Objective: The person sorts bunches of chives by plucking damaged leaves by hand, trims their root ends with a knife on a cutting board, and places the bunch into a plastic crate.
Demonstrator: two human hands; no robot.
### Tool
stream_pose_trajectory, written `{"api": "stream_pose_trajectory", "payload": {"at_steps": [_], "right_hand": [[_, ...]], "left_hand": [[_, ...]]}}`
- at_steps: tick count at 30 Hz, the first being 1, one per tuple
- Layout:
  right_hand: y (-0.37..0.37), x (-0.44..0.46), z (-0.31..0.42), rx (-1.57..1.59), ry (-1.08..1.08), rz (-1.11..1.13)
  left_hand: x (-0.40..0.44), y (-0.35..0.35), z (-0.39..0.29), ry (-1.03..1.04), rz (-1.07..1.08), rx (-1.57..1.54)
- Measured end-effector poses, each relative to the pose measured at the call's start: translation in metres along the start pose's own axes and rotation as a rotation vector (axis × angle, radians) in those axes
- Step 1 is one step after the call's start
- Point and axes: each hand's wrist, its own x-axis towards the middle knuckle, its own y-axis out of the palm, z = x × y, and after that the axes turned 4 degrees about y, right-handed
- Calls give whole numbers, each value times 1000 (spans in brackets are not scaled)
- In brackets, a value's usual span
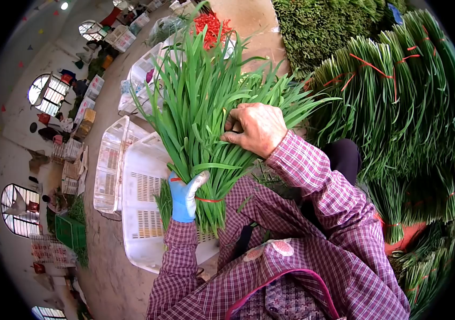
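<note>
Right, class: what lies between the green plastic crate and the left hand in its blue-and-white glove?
In the head view: brown floor, then a large white slotted plastic crate, with thin green stalks near the left hand.

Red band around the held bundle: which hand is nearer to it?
Left. The gloved left hand grips the bundle beside the red band; the bare right hand is farther, among the leaves.
</note>
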Motion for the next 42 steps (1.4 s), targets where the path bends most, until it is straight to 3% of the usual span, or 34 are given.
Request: {"api": "stream_pose_trajectory", "payload": {"at_steps": [17,27,29,31,37,39,42], "right_hand": [[23,-6,1,108,59,11],[47,-8,3,111,-149,-431],[38,1,1,293,14,-594],[14,8,-6,462,123,-614],[-43,3,-15,928,140,-486],[-53,12,-16,670,-67,-597],[-67,22,-7,385,-240,-587]], "left_hand": [[-1,4,3,-13,1,-23],[0,-4,23,-37,-16,-110],[-2,-5,24,-27,-18,-103],[-7,-8,26,-53,2,-100],[-8,-21,31,-44,17,-111],[-6,-24,31,-7,90,-98],[-7,-23,23,-21,112,-99]]}}
